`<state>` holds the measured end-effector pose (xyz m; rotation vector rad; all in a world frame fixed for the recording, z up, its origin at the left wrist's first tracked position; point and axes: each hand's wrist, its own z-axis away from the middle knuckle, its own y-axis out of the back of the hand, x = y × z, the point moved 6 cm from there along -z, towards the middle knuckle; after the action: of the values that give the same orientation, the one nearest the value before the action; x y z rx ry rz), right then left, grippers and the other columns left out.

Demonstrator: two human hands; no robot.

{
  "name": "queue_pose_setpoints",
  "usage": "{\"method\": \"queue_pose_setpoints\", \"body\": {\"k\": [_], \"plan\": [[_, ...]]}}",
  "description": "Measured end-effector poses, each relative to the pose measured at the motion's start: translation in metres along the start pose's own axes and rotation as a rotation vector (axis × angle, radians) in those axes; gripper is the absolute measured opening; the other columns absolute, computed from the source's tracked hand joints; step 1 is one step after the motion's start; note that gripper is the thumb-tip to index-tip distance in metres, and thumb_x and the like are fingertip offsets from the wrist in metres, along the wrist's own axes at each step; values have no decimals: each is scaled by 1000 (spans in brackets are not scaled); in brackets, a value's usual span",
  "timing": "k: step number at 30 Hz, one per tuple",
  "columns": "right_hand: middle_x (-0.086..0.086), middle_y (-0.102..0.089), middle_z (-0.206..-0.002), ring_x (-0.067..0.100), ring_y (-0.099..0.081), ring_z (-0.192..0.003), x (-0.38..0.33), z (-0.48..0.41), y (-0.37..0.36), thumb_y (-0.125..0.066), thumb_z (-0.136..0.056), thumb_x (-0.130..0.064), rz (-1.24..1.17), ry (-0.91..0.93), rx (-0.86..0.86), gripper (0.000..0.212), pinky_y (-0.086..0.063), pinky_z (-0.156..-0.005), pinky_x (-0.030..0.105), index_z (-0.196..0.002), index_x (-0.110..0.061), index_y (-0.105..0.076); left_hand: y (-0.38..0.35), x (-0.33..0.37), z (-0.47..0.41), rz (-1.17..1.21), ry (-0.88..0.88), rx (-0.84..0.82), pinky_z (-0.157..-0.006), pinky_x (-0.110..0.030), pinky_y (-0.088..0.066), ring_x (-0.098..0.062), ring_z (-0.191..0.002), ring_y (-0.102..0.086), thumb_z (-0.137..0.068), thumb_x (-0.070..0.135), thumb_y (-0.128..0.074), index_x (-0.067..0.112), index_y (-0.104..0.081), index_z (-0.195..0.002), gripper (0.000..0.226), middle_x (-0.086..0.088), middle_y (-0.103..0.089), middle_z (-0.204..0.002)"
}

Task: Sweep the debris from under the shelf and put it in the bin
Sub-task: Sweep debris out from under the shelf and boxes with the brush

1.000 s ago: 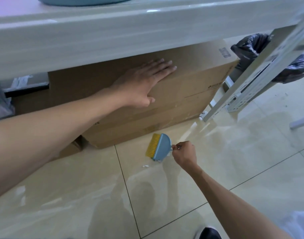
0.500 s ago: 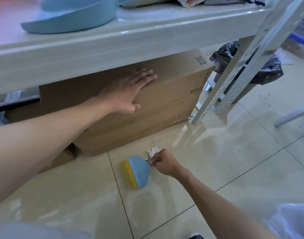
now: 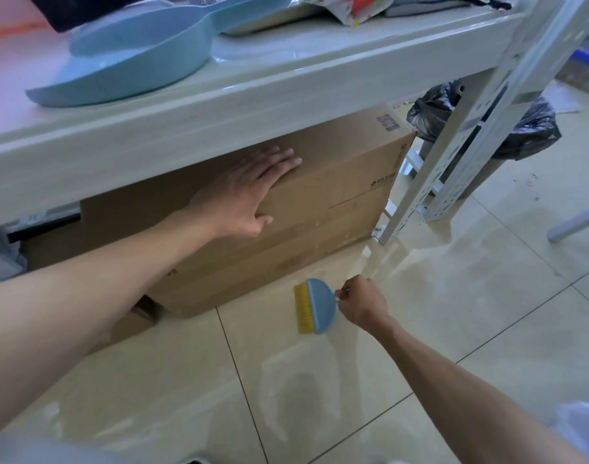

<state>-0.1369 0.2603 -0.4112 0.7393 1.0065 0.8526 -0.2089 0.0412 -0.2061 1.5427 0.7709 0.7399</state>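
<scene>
My right hand (image 3: pixel 361 304) grips the short handle of a small blue hand brush (image 3: pixel 318 306) with yellow bristles, held low over the tiled floor in front of the shelf (image 3: pixel 219 108). My left hand (image 3: pixel 249 192) rests flat, fingers straight, on the front of a large cardboard box (image 3: pixel 336 202) under the shelf. A blue dustpan (image 3: pixel 132 58) lies on top of the shelf. The bin with a black bag (image 3: pixel 527 128) stands behind the shelf's right leg. No debris shows near the brush.
The shelf's white perforated metal leg (image 3: pixel 453 155) slants down to the floor at the box's right corner. A grey bar (image 3: pixel 574 224) lies on the floor at far right. Small specks (image 3: pixel 530 182) lie on the tiles near the bin. Bags and cloths sit on the shelf top.
The brush has swung back from the left and now sits nearer the box, bristles pointing left. The white scrap seen beside my right hand is no longer visible. My left hand stays on the box.
</scene>
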Motion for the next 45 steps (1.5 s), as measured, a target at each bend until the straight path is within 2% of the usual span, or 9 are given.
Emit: {"method": "queue_pose_setpoints", "body": {"k": [6,10,14,20,29,33,36,40,45], "plan": [[14,-67,-82,33,-64,-75,15,-3,12,-56,-83,-24,-25,-84,-22,25,-45,-59,30,-80,-1,-65,-1,-1,0,4,13,2,-117,-24,4,-11,-151,-1,-81,32,-73,30,-4,-157,103,8,-2,-164],[14,-47,-47,24,-42,-40,18,0,21,-58,-81,-9,-319,-92,-93,34,-34,-47,26,-52,7,-53,0,0,-2,5,11,21,-119,-25,-1,-12,-151,-7,-77,33,-76,29,-9,-156,104,7,-8,-164],[14,-50,-42,18,-42,-29,26,16,44,-52,-86,-4,-487,-147,-139,37,-38,-42,24,-50,3,-54,5,2,-2,63,25,29,-122,-31,-9,-10,-150,-11,-74,31,-78,32,-14,-155,102,9,-13,-162],[27,-67,-73,25,-62,-38,45,25,69,-42,-94,1,-545,-259,-171,22,-54,-40,29,-99,17,-56,11,12,-10,105,62,-14,-122,-32,-8,-6,-150,-3,-77,40,-78,30,-14,-156,103,11,-6,-164],[33,-67,-87,39,-68,-67,60,1,105,-45,-78,10,-598,-247,63,23,-59,-61,52,-94,15,-59,14,72,-121,225,47,31,-119,-34,-3,-11,-150,-2,-85,48,-68,25,-17,-156,91,7,-6,-164],[24,-66,-80,37,-69,-74,64,-9,110,-56,-73,5,-537,-209,143,5,-59,-57,43,-74,10,-59,21,80,-165,134,-21,64,-121,-42,-15,-17,-149,-16,-79,59,-68,25,-23,-154,94,2,-19,-162],[15,-53,-84,36,-63,-78,53,-12,114,-56,-78,0,-452,-171,214,26,-51,-57,37,-63,-11,-39,16,82,-174,44,-83,3,-119,-46,-14,-15,-150,-13,-81,64,-62,32,-21,-154,90,4,-17,-163],[17,-56,-99,37,-59,-89,49,-18,115,-58,-85,-4,-316,-181,230,7,-47,-65,38,-85,-4,-51,5,75,-167,58,-32,-107,-118,-53,-11,-12,-150,1,-92,57,-51,41,-7,-155,78,11,-1,-164],[19,-59,-103,39,-59,-93,47,-26,119,-59,-84,-11,-79,-110,254,20,-44,-65,37,-102,-1,-57,3,72,-164,104,-16,-120,-116,-55,-12,-6,-150,3,-96,54,-45,46,-7,-154,69,17,1,-163]]}}
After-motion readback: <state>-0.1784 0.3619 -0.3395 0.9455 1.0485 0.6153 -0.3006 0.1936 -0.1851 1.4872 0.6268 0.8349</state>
